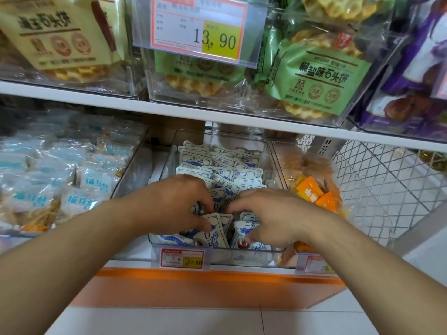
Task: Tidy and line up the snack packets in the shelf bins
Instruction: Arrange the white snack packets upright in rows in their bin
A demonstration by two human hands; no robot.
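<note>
A clear plastic bin [274,155] on the lower shelf holds several small white-and-blue snack packets [222,169], lined in rows at the back and loose at the front. My left hand [174,204] reaches into the bin's front and pinches one upright white-and-blue packet [215,229] between thumb and fingers. My right hand [273,213] is beside it, fingers curled down around another packet [244,229] at the front right. Both hands hide the packets under them.
Left bin holds pale blue noodle-snack bags [79,182]; right bin holds orange packets [312,189]. A wire mesh panel [387,180] stands at the right. The upper shelf [169,110] carries bins of waffle biscuit bags and a 13.90 price tag [200,27]. Price labels hang on the bin fronts.
</note>
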